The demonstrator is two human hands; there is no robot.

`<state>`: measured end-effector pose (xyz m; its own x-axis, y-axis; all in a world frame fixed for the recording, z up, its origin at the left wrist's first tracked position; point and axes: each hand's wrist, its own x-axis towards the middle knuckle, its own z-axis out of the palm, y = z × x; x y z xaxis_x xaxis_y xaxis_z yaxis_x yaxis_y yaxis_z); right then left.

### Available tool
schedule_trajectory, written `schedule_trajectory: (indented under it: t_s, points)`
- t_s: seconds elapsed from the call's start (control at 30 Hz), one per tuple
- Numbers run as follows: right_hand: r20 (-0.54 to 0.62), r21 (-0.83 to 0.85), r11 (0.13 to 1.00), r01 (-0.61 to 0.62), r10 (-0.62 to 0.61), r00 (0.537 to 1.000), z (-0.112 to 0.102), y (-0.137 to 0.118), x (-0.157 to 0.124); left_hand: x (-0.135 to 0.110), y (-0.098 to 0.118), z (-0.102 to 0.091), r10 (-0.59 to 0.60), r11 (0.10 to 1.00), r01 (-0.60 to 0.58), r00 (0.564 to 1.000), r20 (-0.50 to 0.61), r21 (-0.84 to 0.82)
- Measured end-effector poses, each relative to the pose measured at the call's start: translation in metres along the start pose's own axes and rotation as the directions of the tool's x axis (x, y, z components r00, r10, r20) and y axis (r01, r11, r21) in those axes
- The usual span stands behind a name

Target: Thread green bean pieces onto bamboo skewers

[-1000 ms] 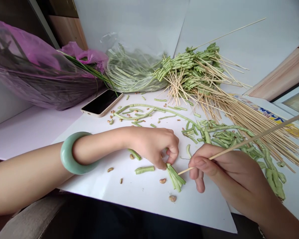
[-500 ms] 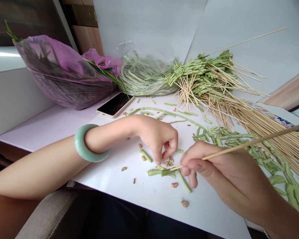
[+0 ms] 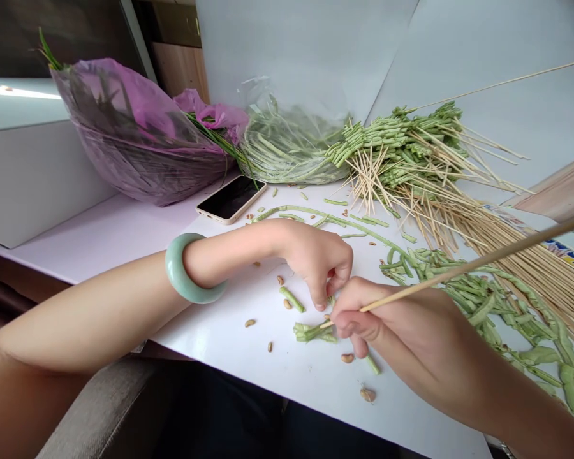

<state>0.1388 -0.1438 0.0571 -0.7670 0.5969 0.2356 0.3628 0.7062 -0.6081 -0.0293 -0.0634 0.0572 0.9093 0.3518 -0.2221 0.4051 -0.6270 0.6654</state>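
Observation:
My right hand (image 3: 402,338) grips a long bamboo skewer (image 3: 459,275), which slants up to the right past the picture's edge. Its pointed end meets a few short cut pieces of green bean (image 3: 310,331) low over the white tabletop. Just left of it, my left hand (image 3: 318,258) is closed in a pinch, thumb and forefinger pointing down; whatever they hold is hidden. A light green bangle (image 3: 176,268) circles the left wrist. Beside the left fingertips lie a single bean piece (image 3: 291,299) and loose brown bean seeds (image 3: 287,304).
Behind stand a purple plastic bag (image 3: 138,140) of greens, a clear bag (image 3: 291,146) of long beans and a phone (image 3: 232,197). Skewered bean bundles (image 3: 402,143) are piled at back right, above bare skewers (image 3: 530,268). Flat green pods (image 3: 521,325) lie along the right.
The view has shifted slightly, so everything sits a little further right. The right hand with the skewer has come closer to the left hand, and the bean pieces at the tip are bunched closer together.

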Motion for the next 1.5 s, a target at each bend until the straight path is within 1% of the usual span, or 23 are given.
schedule_trajectory:
  t_s: [0.1, 0.2, 0.33, 0.43, 0.5, 0.53, 0.6, 0.67, 0.73, 0.77, 0.87, 0.93, 1.03, 1.07, 1.13, 1.23, 1.3, 1.37, 1.43, 1.5]
  points:
    - [-0.068, -0.04, 0.999, 0.029, -0.031, 0.997, -0.004, -0.001, 0.002, -0.002, 0.004, 0.0, 0.01, 0.998, -0.008, 0.999, -0.032, 0.059]
    - [-0.077, -0.057, 0.997, 0.049, -0.053, 0.996, -0.005, 0.001, 0.002, -0.005, 0.006, 0.0, 0.022, 0.996, -0.018, 0.999, -0.043, 0.088]
    - [-0.094, -0.033, 0.999, 0.014, -0.018, 0.995, -0.007, 0.002, 0.001, -0.007, 0.006, -0.003, -0.006, 0.997, 0.006, 1.0, 0.004, 0.077]
    - [-0.163, 0.031, 0.999, -0.041, 0.045, 0.986, -0.01, 0.003, 0.001, -0.007, 0.005, -0.006, -0.008, 0.999, 0.007, 0.999, 0.034, 0.045]
    - [-0.256, 0.135, 0.987, -0.093, 0.125, 0.959, -0.012, 0.008, 0.002, -0.009, 0.004, -0.009, 0.026, 1.0, -0.026, 1.0, 0.017, -0.007]
    - [-0.308, 0.213, 0.971, -0.11, 0.173, 0.935, -0.012, 0.011, 0.004, -0.01, 0.004, -0.01, 0.047, 0.998, -0.047, 0.999, -0.001, -0.043]
    - [-0.416, 0.382, 0.919, -0.096, 0.263, 0.87, -0.014, 0.021, 0.006, -0.012, 0.002, -0.014, 0.069, 0.989, -0.076, 0.996, -0.057, -0.129]
    - [-0.506, 0.512, 0.858, -0.03, 0.33, 0.797, -0.016, 0.031, 0.01, -0.013, -0.001, -0.016, 0.069, 0.971, -0.097, 0.989, -0.133, -0.219]
    - [-0.57, 0.583, 0.811, 0.038, 0.376, 0.73, -0.019, 0.04, 0.013, -0.012, -0.005, -0.016, 0.07, 0.941, -0.151, 0.963, -0.262, -0.304]
    - [-0.59, 0.606, 0.793, 0.063, 0.395, 0.705, -0.02, 0.043, 0.015, -0.01, -0.007, -0.016, 0.071, 0.921, -0.193, 0.938, -0.34, -0.338]
    - [-0.626, 0.635, 0.764, 0.117, 0.42, 0.657, -0.021, 0.051, 0.018, 0.0, -0.013, -0.011, 0.038, 0.85, -0.324, 0.824, -0.566, -0.415]
    - [-0.642, 0.628, 0.765, 0.142, 0.406, 0.65, -0.02, 0.054, 0.018, 0.006, -0.016, -0.006, -0.025, 0.808, -0.371, 0.754, -0.656, -0.458]
    - [-0.661, 0.564, 0.811, 0.156, 0.33, 0.674, -0.018, 0.056, 0.014, 0.014, -0.019, 0.0, -0.118, 0.743, -0.422, 0.681, -0.723, -0.519]
    - [-0.666, 0.534, 0.831, 0.156, 0.3, 0.684, -0.017, 0.056, 0.013, 0.015, -0.019, 0.001, -0.135, 0.72, -0.443, 0.666, -0.733, -0.534]
    - [-0.672, 0.488, 0.859, 0.152, 0.259, 0.693, -0.014, 0.055, 0.01, 0.017, -0.02, 0.003, -0.145, 0.682, -0.476, 0.657, -0.74, -0.556]
    - [-0.678, 0.45, 0.88, 0.152, 0.226, 0.699, -0.01, 0.056, 0.008, 0.019, -0.02, 0.006, -0.16, 0.666, -0.484, 0.651, -0.742, -0.568]
    - [-0.68, 0.454, 0.877, 0.159, 0.225, 0.698, -0.009, 0.057, 0.008, 0.02, -0.019, 0.008, -0.175, 0.658, -0.491, 0.638, -0.75, -0.571]
    - [-0.686, 0.488, 0.855, 0.177, 0.25, 0.683, -0.008, 0.058, 0.01, 0.022, -0.017, 0.011, -0.191, 0.624, -0.526, 0.615, -0.765, -0.578]
    - [-0.699, 0.527, 0.822, 0.215, 0.276, 0.66, -0.008, 0.059, 0.012, 0.024, -0.015, 0.014, -0.218, 0.56, -0.573, 0.594, -0.774, -0.598]
    - [-0.709, 0.559, 0.789, 0.255, 0.296, 0.64, -0.008, 0.06, 0.014, 0.025, -0.013, 0.016, -0.257, 0.488, -0.609, 0.585, -0.769, -0.626]
